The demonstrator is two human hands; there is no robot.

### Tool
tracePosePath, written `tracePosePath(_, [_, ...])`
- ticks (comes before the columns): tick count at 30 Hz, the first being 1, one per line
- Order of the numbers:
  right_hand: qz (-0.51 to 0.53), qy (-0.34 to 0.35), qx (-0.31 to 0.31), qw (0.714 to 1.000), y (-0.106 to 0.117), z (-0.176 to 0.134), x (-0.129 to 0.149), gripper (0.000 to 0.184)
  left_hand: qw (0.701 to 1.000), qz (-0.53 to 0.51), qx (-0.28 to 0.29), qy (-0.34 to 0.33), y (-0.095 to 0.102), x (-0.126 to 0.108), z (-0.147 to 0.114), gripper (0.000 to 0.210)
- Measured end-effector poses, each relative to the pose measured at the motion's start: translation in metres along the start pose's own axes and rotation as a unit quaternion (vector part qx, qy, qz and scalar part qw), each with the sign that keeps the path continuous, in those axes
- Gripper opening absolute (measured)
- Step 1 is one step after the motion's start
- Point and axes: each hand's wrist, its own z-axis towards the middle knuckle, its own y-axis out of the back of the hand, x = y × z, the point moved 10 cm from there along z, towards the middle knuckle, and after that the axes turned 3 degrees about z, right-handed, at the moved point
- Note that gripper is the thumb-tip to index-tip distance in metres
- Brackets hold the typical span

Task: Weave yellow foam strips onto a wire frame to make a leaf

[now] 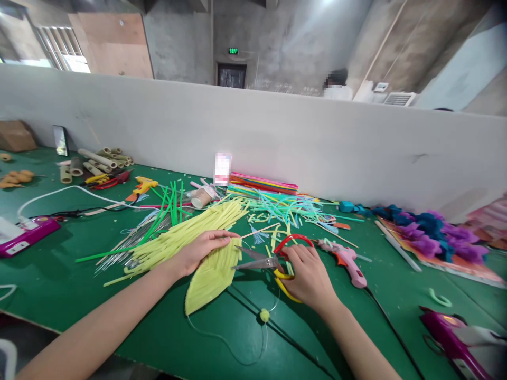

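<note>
My left hand (208,249) grips the upper end of a yellow leaf-shaped piece (209,282), which looks built from rows of pipe cleaners. In my right hand (307,272) is a pair of scissors (269,262) with red and yellow handles. Their blades are spread and point left, at the right edge of the leaf-shaped piece; whether they touch it I cannot tell. A thin clear cord (222,340) loops below the piece, with a small yellow pompom (264,315) beside it. Loose yellow pipe cleaners (190,229) lie in a pile behind my left hand.
A pink glue gun (348,261) lies right of my right hand, its cable running toward the front. Behind are cut pipe cleaners (281,206), a paper cup (201,197) and a yellow glue gun (144,186). Purple power strips (31,236) sit at both sides. A white partition (166,126) borders the table.
</note>
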Motion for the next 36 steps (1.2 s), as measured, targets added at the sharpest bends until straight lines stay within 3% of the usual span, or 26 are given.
tracePosePath(18, [-0.01,-0.049,-0.024,0.998,-0.002,-0.004,-0.01,0.029,0.997,-0.021,0.071,0.025,-0.02,0.011,-0.002,0.034])
tracePosePath(25, [-0.028,-0.05,-0.022,0.998,-0.008,-0.007,-0.01,0.034,0.996,-0.033,0.072,0.032,-0.019,0.011,-0.001,0.033])
tracePosePath(36, [-0.04,-0.018,-0.043,0.998,-0.003,-0.008,-0.01,0.021,0.997,-0.049,0.029,0.044,-0.01,0.017,0.0,0.031])
